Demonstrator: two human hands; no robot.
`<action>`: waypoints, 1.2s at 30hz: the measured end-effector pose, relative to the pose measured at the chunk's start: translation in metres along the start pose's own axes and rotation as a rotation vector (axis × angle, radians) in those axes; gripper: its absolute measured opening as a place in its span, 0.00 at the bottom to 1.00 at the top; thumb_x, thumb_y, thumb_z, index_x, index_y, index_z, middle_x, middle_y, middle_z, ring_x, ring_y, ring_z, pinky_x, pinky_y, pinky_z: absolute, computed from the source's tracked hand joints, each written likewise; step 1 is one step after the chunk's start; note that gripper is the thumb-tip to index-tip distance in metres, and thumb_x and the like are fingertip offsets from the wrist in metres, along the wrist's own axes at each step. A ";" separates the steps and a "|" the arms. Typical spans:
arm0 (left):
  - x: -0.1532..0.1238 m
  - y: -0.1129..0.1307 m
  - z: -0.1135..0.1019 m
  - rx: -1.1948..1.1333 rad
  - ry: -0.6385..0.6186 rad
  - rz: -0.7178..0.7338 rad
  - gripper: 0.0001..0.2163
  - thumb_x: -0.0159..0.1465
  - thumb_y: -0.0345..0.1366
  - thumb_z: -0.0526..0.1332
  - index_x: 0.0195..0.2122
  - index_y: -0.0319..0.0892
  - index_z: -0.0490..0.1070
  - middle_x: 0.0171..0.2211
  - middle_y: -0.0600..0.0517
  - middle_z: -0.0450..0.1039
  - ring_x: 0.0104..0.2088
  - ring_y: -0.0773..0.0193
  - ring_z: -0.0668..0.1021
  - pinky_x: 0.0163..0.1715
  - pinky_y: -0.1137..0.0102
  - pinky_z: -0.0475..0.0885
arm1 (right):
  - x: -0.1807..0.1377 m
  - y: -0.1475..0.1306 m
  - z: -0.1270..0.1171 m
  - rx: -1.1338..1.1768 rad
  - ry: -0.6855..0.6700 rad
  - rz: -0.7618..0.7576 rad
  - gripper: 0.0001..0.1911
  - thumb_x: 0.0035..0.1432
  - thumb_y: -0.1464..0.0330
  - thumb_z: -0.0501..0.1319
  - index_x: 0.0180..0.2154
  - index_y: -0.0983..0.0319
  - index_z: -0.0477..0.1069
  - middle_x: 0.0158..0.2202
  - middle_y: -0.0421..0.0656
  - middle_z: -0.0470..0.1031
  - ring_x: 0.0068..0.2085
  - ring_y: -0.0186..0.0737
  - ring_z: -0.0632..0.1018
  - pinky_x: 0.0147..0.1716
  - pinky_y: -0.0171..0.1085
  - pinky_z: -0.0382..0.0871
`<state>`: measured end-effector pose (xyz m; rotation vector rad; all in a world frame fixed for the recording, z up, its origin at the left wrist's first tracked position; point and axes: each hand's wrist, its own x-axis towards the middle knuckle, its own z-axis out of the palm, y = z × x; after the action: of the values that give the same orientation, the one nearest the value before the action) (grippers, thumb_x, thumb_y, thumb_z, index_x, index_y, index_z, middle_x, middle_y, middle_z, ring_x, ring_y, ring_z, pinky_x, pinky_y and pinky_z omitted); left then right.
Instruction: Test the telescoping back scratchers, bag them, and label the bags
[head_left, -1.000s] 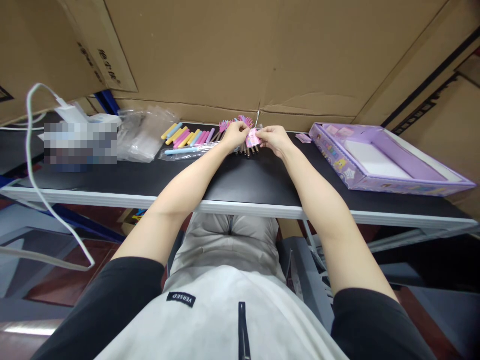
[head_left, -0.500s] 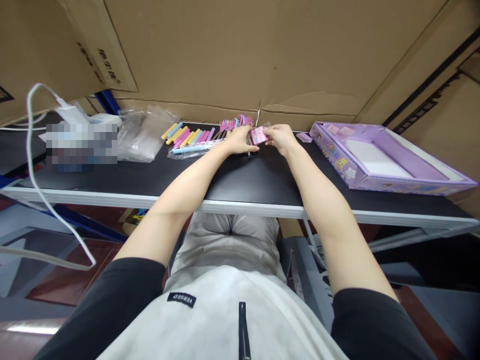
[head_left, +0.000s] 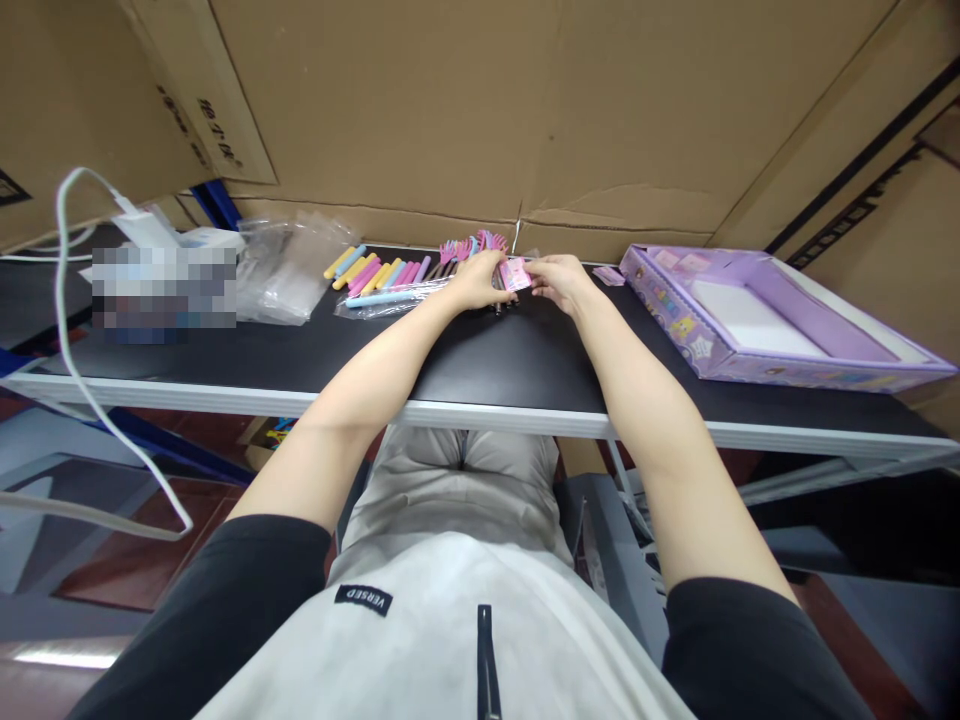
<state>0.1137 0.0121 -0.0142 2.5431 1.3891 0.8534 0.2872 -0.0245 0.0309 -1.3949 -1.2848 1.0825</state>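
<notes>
My left hand (head_left: 476, 279) and my right hand (head_left: 555, 277) meet at the far middle of the black table (head_left: 487, 360). Both pinch a small pink packet (head_left: 517, 272) between their fingertips, just above the tabletop. Right behind the hands lie several pink and blue hand-shaped toppers on dark sticks (head_left: 469, 247). Left of them is a row of yellow, pink, blue and purple sticks (head_left: 375, 272), some under clear plastic.
An open purple box (head_left: 757, 320) with a white insert sits at the right. A small pink piece (head_left: 606, 275) lies near it. Clear plastic bags (head_left: 289, 265) lie at the left. A white cable (head_left: 71, 340) hangs off the left edge. Cardboard walls (head_left: 480, 110) stand behind.
The hands with the pink packet have shifted slightly right and settled lower, close to the table; since half a second ago they have hardly moved.
</notes>
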 end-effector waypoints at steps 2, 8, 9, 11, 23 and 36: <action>0.000 -0.001 0.001 -0.001 0.004 0.006 0.30 0.60 0.41 0.73 0.62 0.36 0.72 0.61 0.35 0.77 0.63 0.40 0.77 0.63 0.53 0.71 | 0.000 0.000 0.000 0.003 -0.002 0.006 0.16 0.62 0.81 0.69 0.26 0.64 0.69 0.19 0.38 0.69 0.22 0.28 0.68 0.23 0.26 0.63; 0.002 -0.001 0.003 -0.009 0.002 0.022 0.32 0.59 0.40 0.74 0.63 0.33 0.71 0.61 0.33 0.76 0.63 0.39 0.77 0.64 0.53 0.71 | 0.006 0.005 0.002 -0.042 0.030 -0.084 0.17 0.59 0.83 0.67 0.24 0.63 0.68 0.18 0.37 0.67 0.21 0.27 0.67 0.21 0.26 0.62; 0.002 -0.001 0.004 -0.013 0.006 0.027 0.32 0.59 0.40 0.74 0.63 0.34 0.71 0.62 0.34 0.76 0.63 0.40 0.78 0.64 0.53 0.71 | 0.009 0.007 0.002 -0.057 0.045 -0.108 0.16 0.59 0.83 0.67 0.24 0.63 0.68 0.18 0.37 0.67 0.21 0.28 0.66 0.21 0.26 0.61; 0.002 -0.002 0.004 -0.016 0.011 0.031 0.32 0.59 0.40 0.74 0.63 0.35 0.71 0.62 0.35 0.76 0.63 0.40 0.77 0.64 0.53 0.71 | 0.013 0.010 0.003 -0.087 0.073 -0.147 0.16 0.58 0.83 0.67 0.24 0.62 0.68 0.17 0.36 0.66 0.20 0.28 0.66 0.20 0.27 0.61; 0.000 0.002 0.002 -0.077 0.017 -0.020 0.36 0.59 0.39 0.74 0.67 0.31 0.70 0.66 0.31 0.73 0.68 0.38 0.74 0.69 0.53 0.68 | 0.007 0.000 0.001 0.014 0.023 -0.099 0.21 0.68 0.53 0.69 0.32 0.60 0.67 0.23 0.36 0.67 0.20 0.28 0.67 0.18 0.27 0.62; -0.002 0.006 -0.012 -0.097 -0.010 -0.080 0.42 0.58 0.42 0.74 0.72 0.34 0.64 0.71 0.32 0.69 0.71 0.38 0.72 0.71 0.52 0.65 | -0.003 0.000 0.007 -0.152 0.004 -0.062 0.16 0.61 0.81 0.66 0.27 0.60 0.65 0.19 0.36 0.67 0.19 0.29 0.67 0.17 0.26 0.60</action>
<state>0.1109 0.0049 -0.0029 2.3997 1.4001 0.8710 0.2799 -0.0268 0.0294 -1.4581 -1.4232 0.9560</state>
